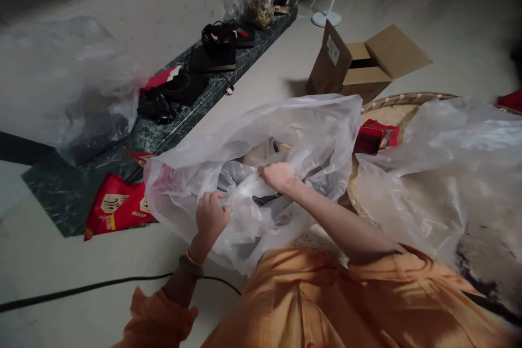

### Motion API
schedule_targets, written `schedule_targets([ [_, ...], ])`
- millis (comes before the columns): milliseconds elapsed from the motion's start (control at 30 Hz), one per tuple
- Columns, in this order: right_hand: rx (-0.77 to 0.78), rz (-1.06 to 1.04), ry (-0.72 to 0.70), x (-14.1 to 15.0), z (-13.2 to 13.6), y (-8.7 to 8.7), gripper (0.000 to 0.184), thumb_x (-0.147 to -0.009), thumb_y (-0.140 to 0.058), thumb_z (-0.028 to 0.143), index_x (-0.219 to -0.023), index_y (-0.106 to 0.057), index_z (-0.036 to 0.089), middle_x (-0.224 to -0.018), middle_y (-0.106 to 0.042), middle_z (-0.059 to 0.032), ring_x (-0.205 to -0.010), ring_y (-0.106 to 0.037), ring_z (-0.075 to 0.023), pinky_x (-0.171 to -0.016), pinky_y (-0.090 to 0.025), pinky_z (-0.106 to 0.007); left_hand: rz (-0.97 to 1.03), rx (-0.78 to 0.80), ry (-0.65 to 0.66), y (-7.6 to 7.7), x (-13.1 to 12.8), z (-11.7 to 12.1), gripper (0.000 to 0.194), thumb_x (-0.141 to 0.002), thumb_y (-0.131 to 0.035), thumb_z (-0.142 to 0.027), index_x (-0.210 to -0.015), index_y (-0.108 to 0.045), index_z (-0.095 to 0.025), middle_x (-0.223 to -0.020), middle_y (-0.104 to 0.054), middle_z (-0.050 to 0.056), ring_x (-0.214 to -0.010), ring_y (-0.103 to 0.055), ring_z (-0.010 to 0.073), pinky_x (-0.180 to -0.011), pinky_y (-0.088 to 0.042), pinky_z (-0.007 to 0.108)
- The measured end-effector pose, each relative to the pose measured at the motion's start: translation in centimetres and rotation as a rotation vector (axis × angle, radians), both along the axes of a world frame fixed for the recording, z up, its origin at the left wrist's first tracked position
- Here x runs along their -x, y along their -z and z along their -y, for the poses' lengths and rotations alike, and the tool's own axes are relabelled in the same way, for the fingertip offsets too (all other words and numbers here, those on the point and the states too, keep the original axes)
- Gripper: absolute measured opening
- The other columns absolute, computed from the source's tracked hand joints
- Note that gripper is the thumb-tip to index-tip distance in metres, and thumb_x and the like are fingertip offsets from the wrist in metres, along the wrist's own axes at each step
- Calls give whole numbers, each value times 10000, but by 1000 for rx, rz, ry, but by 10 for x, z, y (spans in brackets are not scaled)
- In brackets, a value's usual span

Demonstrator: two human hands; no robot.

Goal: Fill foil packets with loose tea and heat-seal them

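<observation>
A large clear plastic bag [256, 212] spreads wide in front of my body, its mouth gaping upward. My right hand [279, 176] is a closed fist gripping bunched film near the middle of the bag. At the bag's left side, my left hand [212, 216] has its fingers curled against the film, thumb bent toward them. Dark and tan shapes show through the mouth under my right hand; I cannot make out what they are. A second clear plastic sheet or bag [424, 185] lies to the right over a round woven tray [402, 100].
Red printed packages [116, 204] lie at left by a dark green marble ledge [53, 190] bearing black devices and cables. Beyond are an open cardboard box [367, 65] and a white stand base [326, 18]. A red box [373, 137] sits on the tray. A black cable [101, 283] crosses the floor.
</observation>
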State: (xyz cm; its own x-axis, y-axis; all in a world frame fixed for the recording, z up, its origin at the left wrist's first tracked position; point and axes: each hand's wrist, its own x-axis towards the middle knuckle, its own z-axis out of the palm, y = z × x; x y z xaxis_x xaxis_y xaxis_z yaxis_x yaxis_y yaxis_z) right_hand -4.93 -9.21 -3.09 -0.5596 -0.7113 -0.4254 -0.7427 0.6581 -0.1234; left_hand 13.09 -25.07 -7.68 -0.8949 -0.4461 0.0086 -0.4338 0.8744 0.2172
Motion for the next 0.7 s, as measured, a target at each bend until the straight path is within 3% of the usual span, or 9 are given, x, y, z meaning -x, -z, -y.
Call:
schedule_targets([
  [100, 63, -48, 18, -3, 13, 3, 334, -930, -359, 241, -1030, -666, 157, -1003, -695, -179, -956, -663, -293, -741, -499, -372, 14, -51, 220, -8, 16, -12, 331, -674, -510, -57, -967, -632, -150, -1043, -627, 138, -1045, -516, 301, -881, -396, 397],
  [200, 130, -65, 9, -14, 18, 2, 289, -885, -414, 198, -987, -676, 133, -1047, -671, -188, -976, -649, -291, -742, -507, -362, 140, -249, 343, -10, 33, -22, 242, -730, -470, -46, -835, -650, -168, -859, -675, 90, -937, -587, 238, -828, -419, 326],
  [300, 192, -45, -6, -21, 24, 2, 283, -880, -430, 208, -1015, -667, 135, -1114, -638, -187, -930, -662, -267, -728, -512, -340, 192, -302, 304, -10, 45, -36, 228, -838, -439, -165, -795, -663, -179, -758, -687, 67, -746, -623, 199, -671, -415, 288],
  [433, 254, 1, 31, -21, 41, 8, 262, -864, -467, 235, -953, -690, 129, -1056, -661, -181, -882, -675, -251, -737, -506, -320, 209, -242, 141, -1, 58, -66, 294, -833, -521, -371, -789, -692, -136, -789, -688, 149, -808, -623, 275, -688, -403, 346],
  [567, 300, 4, 197, -2, 48, 15, 274, -835, -503, 307, -889, -710, 135, -945, -700, -167, -890, -672, -250, -738, -489, -293, 81, -70, -64, 14, 65, -88, 165, -776, -582, -260, -857, -684, -159, -922, -654, 144, -974, -545, 312, -806, -378, 405],
  [633, 326, 1, 348, 18, 43, 21, 314, -846, -467, 324, -893, -714, 135, -902, -709, -146, -860, -673, -229, -690, -478, -254, 23, -25, -9, 17, 58, -86, 152, -780, -532, -158, -831, -671, -189, -915, -630, 115, -952, -522, 297, -787, -369, 399],
  [700, 343, 9, 504, 44, 33, 28, 344, -854, -419, 284, -918, -711, 113, -855, -708, -128, -779, -672, -191, -602, -449, -208, -36, -24, 184, 16, 40, -73, 197, -775, -490, -92, -765, -649, -206, -836, -610, 85, -886, -512, 269, -755, -363, 377],
])
